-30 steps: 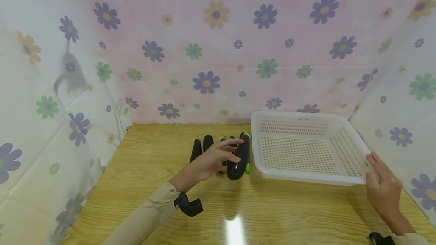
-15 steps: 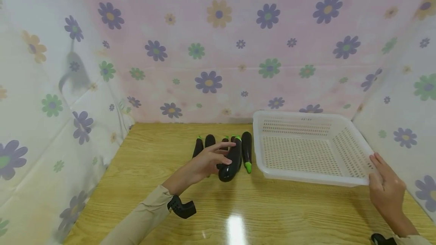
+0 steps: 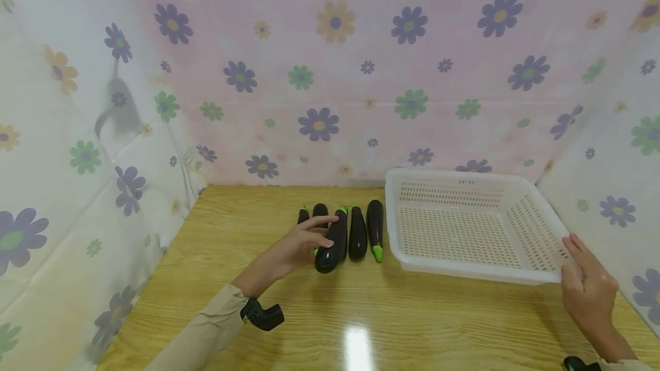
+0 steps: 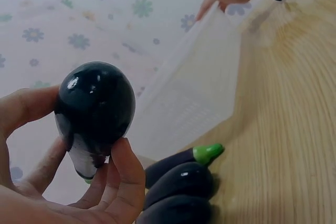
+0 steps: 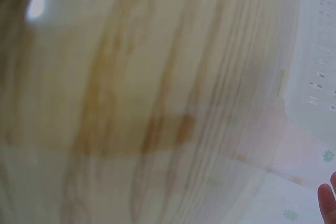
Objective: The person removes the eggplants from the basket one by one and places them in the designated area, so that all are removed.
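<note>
In the head view my left hand (image 3: 294, 248) holds a glossy dark eggplant (image 3: 328, 253) between thumb and fingers, over a row of others. Its rounded end faces the left wrist camera, where the held eggplant (image 4: 94, 103) appears large with fingers curled round it. To its right on the table lie an eggplant (image 3: 358, 236) and another eggplant (image 3: 375, 222) with its green cap toward me. More eggplants sit behind my left hand, partly hidden. My right hand (image 3: 589, 288) grips the right edge of a white perforated plastic basket (image 3: 474, 268), fingers on the rim.
A wood-grain table (image 3: 412, 325) lies beneath everything, with a bright reflection near its front. Flower-patterned cloth (image 3: 319, 90) stands behind the table and along both sides. The basket occupies the table's right back.
My left hand has moved left with the eggplant, away from the basket and along the row, uncovering the eggplants on the right. The right hand stays on the basket; the view has shifted slightly.
</note>
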`<state>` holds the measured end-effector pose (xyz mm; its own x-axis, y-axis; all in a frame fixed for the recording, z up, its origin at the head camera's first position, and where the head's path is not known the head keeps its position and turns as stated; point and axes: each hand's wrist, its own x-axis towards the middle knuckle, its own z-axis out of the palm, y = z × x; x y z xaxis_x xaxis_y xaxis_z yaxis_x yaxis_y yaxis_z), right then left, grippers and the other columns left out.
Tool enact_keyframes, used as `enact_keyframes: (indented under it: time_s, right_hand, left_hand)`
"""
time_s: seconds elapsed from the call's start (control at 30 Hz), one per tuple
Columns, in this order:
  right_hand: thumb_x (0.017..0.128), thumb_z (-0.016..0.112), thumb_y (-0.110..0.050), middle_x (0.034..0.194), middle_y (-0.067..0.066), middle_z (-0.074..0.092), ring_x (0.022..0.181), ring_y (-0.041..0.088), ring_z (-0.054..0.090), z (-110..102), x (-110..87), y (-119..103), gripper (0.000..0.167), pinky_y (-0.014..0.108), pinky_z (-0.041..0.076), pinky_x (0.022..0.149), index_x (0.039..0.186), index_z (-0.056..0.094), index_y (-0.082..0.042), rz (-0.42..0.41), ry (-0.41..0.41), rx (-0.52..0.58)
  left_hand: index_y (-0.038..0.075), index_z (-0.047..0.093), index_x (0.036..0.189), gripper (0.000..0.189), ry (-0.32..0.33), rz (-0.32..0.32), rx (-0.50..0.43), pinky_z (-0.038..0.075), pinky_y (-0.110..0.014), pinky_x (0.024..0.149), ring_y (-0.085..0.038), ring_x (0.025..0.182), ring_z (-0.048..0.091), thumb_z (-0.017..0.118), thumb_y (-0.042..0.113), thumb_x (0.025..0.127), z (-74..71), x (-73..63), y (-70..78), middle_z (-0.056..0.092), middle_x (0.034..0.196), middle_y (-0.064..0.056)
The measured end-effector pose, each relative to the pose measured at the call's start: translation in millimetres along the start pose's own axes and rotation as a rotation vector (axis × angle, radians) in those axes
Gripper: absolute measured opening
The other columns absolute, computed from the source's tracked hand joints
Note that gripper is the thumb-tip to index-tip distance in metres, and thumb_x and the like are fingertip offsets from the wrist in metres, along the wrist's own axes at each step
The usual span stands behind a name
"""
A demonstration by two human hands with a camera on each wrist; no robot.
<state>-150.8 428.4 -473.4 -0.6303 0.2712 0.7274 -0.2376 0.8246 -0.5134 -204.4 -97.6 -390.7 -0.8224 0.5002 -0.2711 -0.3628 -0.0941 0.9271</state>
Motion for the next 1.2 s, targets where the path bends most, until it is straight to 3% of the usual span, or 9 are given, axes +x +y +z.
enact_keyframes:
  time_s: [0.23, 0.47, 0.67, 0.9, 1.2]
  right_hand:
    - [0.083, 0.042, -0.005, 0.132, -0.015, 0.050, 0.121, -0.010, 0.039, 0, -0.6, 0, 0.046, 0.004, 0.025, 0.097, 0.125, 0.061, -0.002, -0.004, 0.005, 0.003]
    - [0.083, 0.041, -0.006, 0.133, -0.015, 0.050, 0.122, -0.008, 0.040, 0, 0.0, 0, 0.047, 0.004, 0.025, 0.097, 0.126, 0.060, -0.003, -0.002, 0.005, 0.006]
    - [0.084, 0.040, -0.005, 0.133, -0.013, 0.050, 0.121, -0.008, 0.039, 1, 0.2, 0, 0.047, 0.004, 0.024, 0.097, 0.126, 0.060, -0.003, 0.007, 0.000, -0.007]
    - [0.084, 0.041, -0.006, 0.132, 0.005, 0.055, 0.120, -0.010, 0.039, 1, 0.7, 1, 0.046, 0.005, 0.025, 0.097, 0.125, 0.061, -0.002, 0.008, 0.001, 0.008]
    - [0.084, 0.041, -0.007, 0.132, 0.002, 0.054, 0.119, -0.011, 0.039, 1, 0.2, 2, 0.047, 0.004, 0.025, 0.097, 0.126, 0.061, -0.004, 0.008, 0.001, 0.014]
  left_hand:
    - [0.019, 0.045, 0.141, 0.060, 0.036, 0.000, 0.025, 0.039, -0.049, 0.092, -0.032, 0.130, 0.035, 0.063, 0.010, 0.085, -12.8, -4.4, -1.7, 0.028, 0.147, -0.009]
    - [0.019, 0.042, 0.143, 0.062, 0.050, 0.001, 0.020, 0.039, -0.050, 0.092, -0.034, 0.134, 0.030, 0.062, 0.010, 0.085, -23.2, -10.7, -1.2, 0.016, 0.154, -0.011]
    - [0.017, 0.041, 0.143, 0.062, 0.072, 0.003, 0.035, 0.036, -0.052, 0.095, -0.035, 0.134, 0.029, 0.061, 0.010, 0.085, -32.2, -13.0, -3.8, 0.024, 0.151, -0.011]
    - [0.014, 0.041, 0.143, 0.061, 0.136, 0.015, 0.037, 0.044, -0.049, 0.088, -0.031, 0.120, 0.046, 0.061, 0.009, 0.086, -46.3, -10.0, -8.6, 0.037, 0.142, -0.017]
    - [0.016, 0.042, 0.142, 0.058, 0.181, 0.015, 0.101, 0.040, -0.051, 0.090, -0.032, 0.124, 0.042, 0.061, 0.011, 0.087, -63.0, -6.0, -12.1, 0.033, 0.147, -0.013]
